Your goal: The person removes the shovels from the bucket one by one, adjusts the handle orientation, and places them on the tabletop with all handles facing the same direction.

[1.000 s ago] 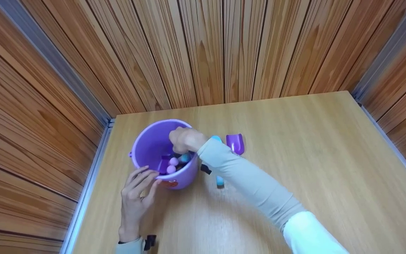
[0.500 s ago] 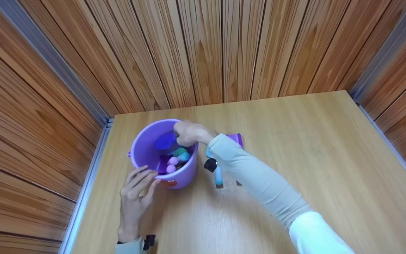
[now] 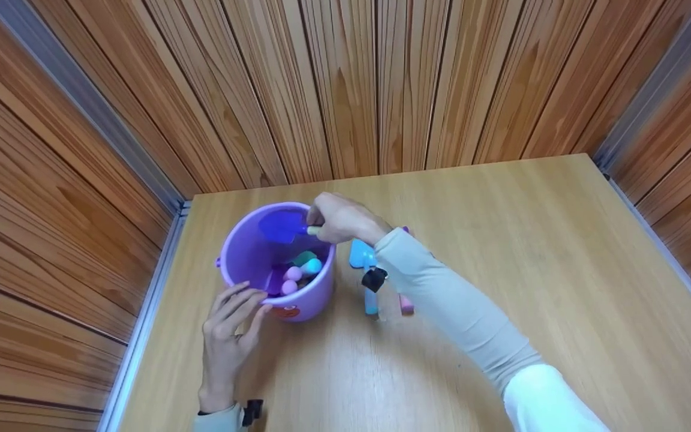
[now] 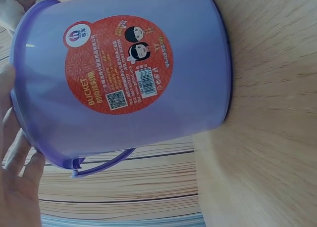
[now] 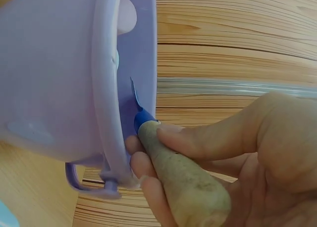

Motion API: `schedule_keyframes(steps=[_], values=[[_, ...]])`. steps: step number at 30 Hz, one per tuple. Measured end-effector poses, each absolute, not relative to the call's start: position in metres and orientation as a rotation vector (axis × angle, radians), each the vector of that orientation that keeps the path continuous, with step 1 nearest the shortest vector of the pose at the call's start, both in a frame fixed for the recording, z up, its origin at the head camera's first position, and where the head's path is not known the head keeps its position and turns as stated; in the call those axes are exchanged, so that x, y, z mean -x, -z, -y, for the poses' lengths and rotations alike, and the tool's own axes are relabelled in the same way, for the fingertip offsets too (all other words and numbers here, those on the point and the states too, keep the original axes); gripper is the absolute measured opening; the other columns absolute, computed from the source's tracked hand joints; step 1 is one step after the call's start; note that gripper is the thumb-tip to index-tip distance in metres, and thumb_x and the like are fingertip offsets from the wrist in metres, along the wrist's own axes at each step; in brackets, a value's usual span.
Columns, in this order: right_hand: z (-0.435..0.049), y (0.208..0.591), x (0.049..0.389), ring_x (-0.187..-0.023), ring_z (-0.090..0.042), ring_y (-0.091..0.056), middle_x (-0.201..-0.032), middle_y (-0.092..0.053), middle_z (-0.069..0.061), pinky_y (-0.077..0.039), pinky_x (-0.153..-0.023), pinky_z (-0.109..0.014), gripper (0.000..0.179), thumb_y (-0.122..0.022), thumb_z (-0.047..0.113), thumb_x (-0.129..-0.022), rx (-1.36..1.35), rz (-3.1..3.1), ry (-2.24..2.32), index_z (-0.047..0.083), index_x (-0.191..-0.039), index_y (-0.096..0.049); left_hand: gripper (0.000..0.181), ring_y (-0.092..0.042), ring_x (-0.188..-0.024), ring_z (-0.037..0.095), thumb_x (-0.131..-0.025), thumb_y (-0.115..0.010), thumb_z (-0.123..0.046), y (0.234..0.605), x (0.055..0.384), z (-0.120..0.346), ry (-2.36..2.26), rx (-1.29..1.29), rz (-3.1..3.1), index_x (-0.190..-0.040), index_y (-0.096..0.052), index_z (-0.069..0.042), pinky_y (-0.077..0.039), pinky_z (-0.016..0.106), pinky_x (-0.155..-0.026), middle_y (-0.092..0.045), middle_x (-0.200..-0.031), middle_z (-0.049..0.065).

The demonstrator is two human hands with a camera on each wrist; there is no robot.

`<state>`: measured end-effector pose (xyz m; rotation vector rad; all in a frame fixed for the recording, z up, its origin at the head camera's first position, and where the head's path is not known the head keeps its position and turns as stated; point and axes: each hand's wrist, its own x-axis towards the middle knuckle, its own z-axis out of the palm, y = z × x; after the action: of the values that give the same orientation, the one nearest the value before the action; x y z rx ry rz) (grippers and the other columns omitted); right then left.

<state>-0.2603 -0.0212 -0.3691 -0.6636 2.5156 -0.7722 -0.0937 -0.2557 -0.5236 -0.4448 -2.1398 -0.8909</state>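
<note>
A purple bucket (image 3: 315, 300) stands upright at the left of the table. My left hand (image 3: 225, 330) holds its near rim, with fingertips over the edge and the thumb against the outside. In the left wrist view the bucket shows a red label (image 4: 119, 64). My right hand (image 3: 345, 219) grips the wooden handle (image 5: 173, 167) of a small shovel with a blue blade (image 3: 282, 227). The blade is inside the bucket's upper right part, while the hand is just outside the rim. Pink balls (image 3: 293, 274) and green and turquoise pieces (image 3: 311, 264) lie at the bucket's bottom.
Right of the bucket lies a light-blue toy shovel (image 3: 360, 253), partly under the right wrist. Beside it a pink handle end (image 3: 406, 305) pokes out from beneath the sleeve. Wood-panelled walls (image 3: 357, 90) close off the table's back and sides.
My right hand has drawn up and to the right out of the bucket, bringing the blue-bladed shovel up from among the toys. The left hand keeps its place on the rim.
</note>
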Motion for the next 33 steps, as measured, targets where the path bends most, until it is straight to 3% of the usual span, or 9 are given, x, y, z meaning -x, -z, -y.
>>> schedule_keyframes(steps=[8,15,20,28,31,33], values=[[-0.001,0.370,0.253,-0.109,-0.023,-0.068,-0.126,-0.075,-0.010,-0.061,-0.088,-0.036,0.039,-0.069,0.001,-0.097,0.723,-2.549,0.825,0.008,-0.135,-0.073,0.041,-0.068,-0.124,0.031,-0.079,-0.091,0.003,0.527,0.093,0.255,0.909,0.453,2.120,-0.116,-0.083,-0.010,-0.049,0.020,-0.116,-0.081,-0.115,0.004],[-0.023,0.368,0.246,-0.088,-0.023,-0.066,-0.124,-0.072,-0.006,-0.050,-0.055,-0.026,0.040,-0.069,0.001,-0.099,0.581,-2.490,0.895,0.012,-0.138,-0.070,0.043,-0.068,-0.124,0.031,-0.078,-0.090,0.006,0.526,0.095,0.255,0.913,0.454,2.124,-0.117,-0.083,-0.012,-0.049,0.020,-0.115,-0.081,-0.115,0.003],[-0.042,0.374,0.244,-0.086,-0.024,-0.064,-0.119,-0.069,-0.008,-0.050,-0.055,-0.027,0.041,-0.070,0.000,-0.099,0.547,-2.478,0.966,0.014,-0.137,-0.070,0.036,-0.068,-0.123,0.032,-0.081,-0.089,0.003,0.526,0.096,0.257,0.907,0.470,2.119,-0.115,-0.082,-0.008,-0.050,0.021,-0.116,-0.081,-0.116,0.005],[-0.071,0.395,0.249,-0.078,-0.020,-0.062,-0.128,-0.061,-0.012,-0.051,-0.054,-0.025,0.053,-0.068,-0.002,-0.099,0.429,-2.427,1.075,0.008,-0.149,-0.055,0.040,-0.068,-0.123,0.032,-0.079,-0.090,0.005,0.524,0.096,0.258,0.900,0.453,2.132,-0.116,-0.083,-0.010,-0.048,0.020,-0.116,-0.081,-0.116,0.005],[-0.082,0.405,0.250,-0.078,-0.023,-0.064,-0.130,-0.060,-0.014,-0.051,-0.054,-0.027,0.055,-0.067,-0.004,-0.097,0.385,-2.384,1.137,0.009,-0.149,-0.055,0.035,-0.068,-0.123,0.032,-0.084,-0.089,-0.001,0.524,0.096,0.258,0.898,0.458,2.129,-0.117,-0.083,-0.010,-0.049,0.020,-0.116,-0.081,-0.116,0.005],[-0.089,0.411,0.251,-0.086,-0.026,-0.066,-0.130,-0.062,-0.016,-0.055,-0.059,-0.029,0.054,-0.068,-0.004,-0.096,0.406,-2.404,1.152,0.006,-0.148,-0.056,0.027,-0.068,-0.122,0.033,-0.089,-0.086,-0.008,0.525,0.096,0.258,0.899,0.475,2.115,-0.116,-0.083,-0.009,-0.049,0.021,-0.115,-0.081,-0.115,0.006]])
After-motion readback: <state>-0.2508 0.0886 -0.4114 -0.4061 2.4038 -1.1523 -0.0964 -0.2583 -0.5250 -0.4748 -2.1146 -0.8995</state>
